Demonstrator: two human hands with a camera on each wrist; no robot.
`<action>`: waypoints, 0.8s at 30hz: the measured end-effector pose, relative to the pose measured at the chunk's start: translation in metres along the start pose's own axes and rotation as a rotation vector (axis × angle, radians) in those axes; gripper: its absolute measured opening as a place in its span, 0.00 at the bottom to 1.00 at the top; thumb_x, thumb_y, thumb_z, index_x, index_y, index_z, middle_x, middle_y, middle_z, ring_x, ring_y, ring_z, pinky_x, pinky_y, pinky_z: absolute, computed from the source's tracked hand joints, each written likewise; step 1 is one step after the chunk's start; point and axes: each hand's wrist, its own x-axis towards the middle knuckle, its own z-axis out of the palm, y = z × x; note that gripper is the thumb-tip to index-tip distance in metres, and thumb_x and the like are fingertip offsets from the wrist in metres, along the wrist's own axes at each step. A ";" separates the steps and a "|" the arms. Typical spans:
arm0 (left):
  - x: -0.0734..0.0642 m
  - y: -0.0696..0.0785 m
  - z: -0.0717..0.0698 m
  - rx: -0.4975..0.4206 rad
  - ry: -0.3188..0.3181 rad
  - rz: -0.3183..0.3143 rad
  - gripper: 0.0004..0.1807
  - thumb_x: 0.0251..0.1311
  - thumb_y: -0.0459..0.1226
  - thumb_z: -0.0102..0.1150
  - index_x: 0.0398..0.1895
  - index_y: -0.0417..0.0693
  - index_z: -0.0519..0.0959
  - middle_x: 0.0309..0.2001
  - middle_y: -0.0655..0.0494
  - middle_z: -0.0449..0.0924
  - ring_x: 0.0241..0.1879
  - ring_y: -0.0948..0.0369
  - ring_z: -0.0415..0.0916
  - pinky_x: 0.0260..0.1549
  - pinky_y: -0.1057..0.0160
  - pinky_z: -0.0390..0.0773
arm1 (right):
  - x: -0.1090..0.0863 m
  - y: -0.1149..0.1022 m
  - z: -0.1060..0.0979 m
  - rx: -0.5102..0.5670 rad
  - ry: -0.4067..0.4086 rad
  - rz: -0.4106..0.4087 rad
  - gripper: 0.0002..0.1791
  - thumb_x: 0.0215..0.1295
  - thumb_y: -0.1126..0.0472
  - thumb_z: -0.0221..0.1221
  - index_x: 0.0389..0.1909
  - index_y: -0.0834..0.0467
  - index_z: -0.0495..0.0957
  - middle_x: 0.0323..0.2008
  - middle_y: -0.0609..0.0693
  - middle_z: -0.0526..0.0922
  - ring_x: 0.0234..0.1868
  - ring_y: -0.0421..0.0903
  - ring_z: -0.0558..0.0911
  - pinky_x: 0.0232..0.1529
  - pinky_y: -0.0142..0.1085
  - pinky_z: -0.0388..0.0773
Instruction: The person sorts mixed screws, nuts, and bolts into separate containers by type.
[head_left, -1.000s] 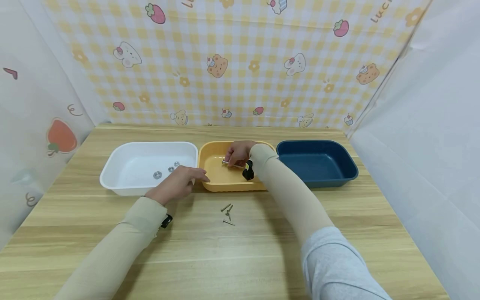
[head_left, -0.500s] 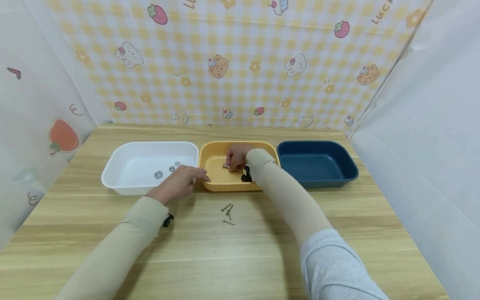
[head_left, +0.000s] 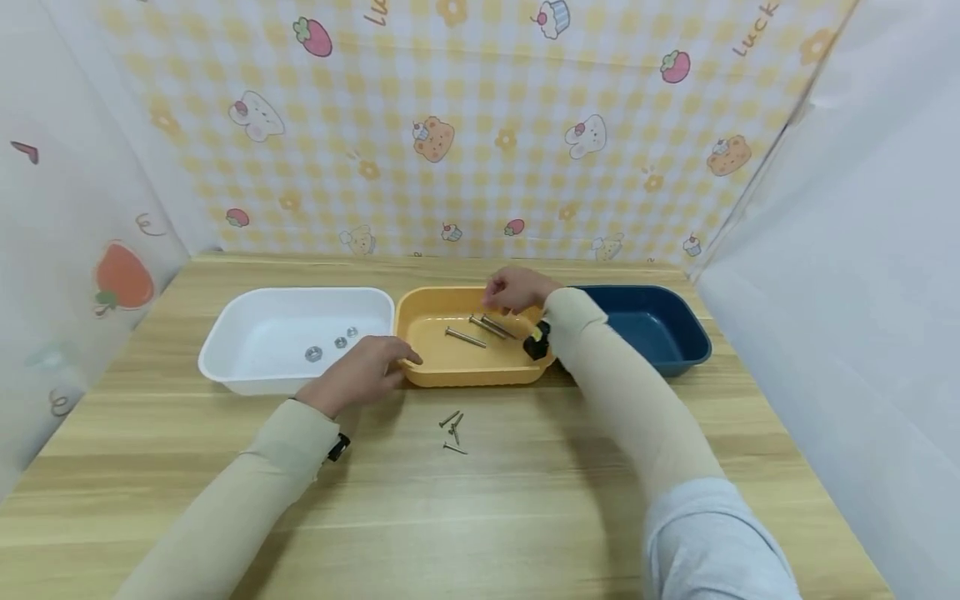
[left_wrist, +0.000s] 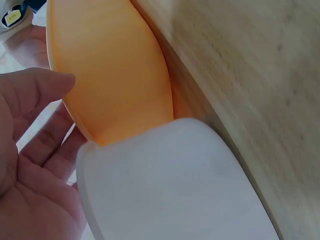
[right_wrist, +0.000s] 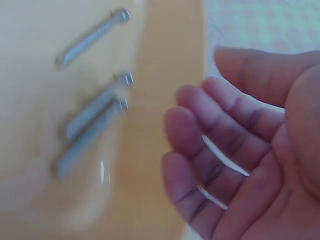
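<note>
My left hand is at the front left corner of the yellow bin, between it and the white bin. In the left wrist view, its thumb lies on the outer side of the yellow rim, with fingers on the other side. My right hand hovers over the back right of the yellow bin, empty, with fingers loosely bent and thumb apart. Three long silver bolts lie inside: one bolt alone near the middle, and a pair of bolts side by side closer to this hand.
The white bin, holding three hex nuts, stands at left. A dark blue bin stands at right, partly behind the right forearm. Several small screws lie on the wooden table in front. A checked cloth hangs behind.
My right hand has let go of a bolt, which now lies in the yellow bin, and has lifted back and to the right. My left hand has stayed at the rim.
</note>
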 end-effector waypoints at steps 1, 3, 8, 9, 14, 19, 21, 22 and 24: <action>0.000 0.001 0.000 0.003 0.003 -0.003 0.13 0.56 0.24 0.59 0.45 0.39 0.83 0.45 0.48 0.82 0.46 0.52 0.79 0.48 0.53 0.78 | -0.005 0.005 -0.006 0.016 0.042 -0.005 0.10 0.71 0.59 0.56 0.44 0.61 0.78 0.41 0.58 0.81 0.40 0.52 0.80 0.39 0.38 0.78; -0.001 0.002 0.000 0.013 0.006 -0.013 0.15 0.56 0.24 0.59 0.47 0.40 0.82 0.47 0.47 0.81 0.46 0.52 0.78 0.49 0.53 0.77 | -0.014 0.015 -0.015 0.047 0.137 -0.011 0.10 0.70 0.60 0.56 0.45 0.63 0.78 0.40 0.59 0.81 0.40 0.53 0.80 0.38 0.38 0.78; -0.005 0.007 0.001 0.030 0.064 -0.016 0.22 0.53 0.22 0.57 0.52 0.41 0.79 0.51 0.46 0.78 0.52 0.49 0.74 0.53 0.50 0.74 | -0.042 0.047 -0.038 0.090 0.354 0.016 0.16 0.70 0.59 0.56 0.52 0.65 0.75 0.42 0.59 0.80 0.44 0.55 0.80 0.43 0.42 0.76; -0.006 0.009 0.001 0.032 0.085 -0.010 0.22 0.53 0.22 0.57 0.53 0.42 0.79 0.51 0.46 0.77 0.53 0.48 0.73 0.53 0.49 0.73 | -0.049 0.054 -0.043 0.093 0.390 0.033 0.17 0.71 0.58 0.55 0.53 0.64 0.75 0.44 0.59 0.80 0.46 0.55 0.79 0.45 0.44 0.76; -0.009 0.022 0.004 0.036 0.230 0.072 0.16 0.55 0.25 0.61 0.48 0.42 0.81 0.45 0.47 0.76 0.48 0.49 0.72 0.46 0.52 0.75 | -0.087 0.093 -0.059 0.106 0.579 0.107 0.19 0.71 0.56 0.54 0.56 0.65 0.73 0.53 0.64 0.76 0.55 0.59 0.75 0.54 0.50 0.72; -0.012 0.037 0.009 0.014 0.149 0.146 0.08 0.58 0.30 0.65 0.41 0.41 0.82 0.37 0.51 0.79 0.36 0.57 0.75 0.36 0.60 0.78 | -0.125 0.135 -0.063 0.130 0.801 0.229 0.21 0.70 0.56 0.55 0.57 0.66 0.74 0.49 0.60 0.79 0.49 0.51 0.77 0.48 0.41 0.75; -0.011 0.040 0.013 -0.021 0.026 0.152 0.08 0.59 0.31 0.63 0.41 0.40 0.82 0.37 0.53 0.80 0.35 0.60 0.76 0.35 0.62 0.79 | -0.138 0.149 -0.064 0.217 0.882 0.286 0.21 0.68 0.56 0.55 0.56 0.65 0.74 0.43 0.51 0.79 0.42 0.42 0.77 0.43 0.32 0.74; -0.010 0.041 0.016 -0.042 -0.036 0.151 0.07 0.60 0.31 0.62 0.41 0.40 0.82 0.37 0.53 0.81 0.35 0.61 0.77 0.35 0.63 0.79 | -0.145 0.155 -0.064 0.293 0.918 0.306 0.19 0.68 0.57 0.55 0.55 0.63 0.75 0.39 0.47 0.79 0.39 0.38 0.76 0.40 0.29 0.73; -0.008 0.042 0.022 -0.094 -0.146 0.136 0.06 0.60 0.31 0.60 0.40 0.41 0.83 0.34 0.56 0.81 0.32 0.64 0.75 0.33 0.64 0.78 | -0.156 0.166 -0.065 0.522 0.982 0.328 0.13 0.68 0.59 0.56 0.50 0.60 0.76 0.33 0.40 0.77 0.35 0.33 0.75 0.34 0.24 0.72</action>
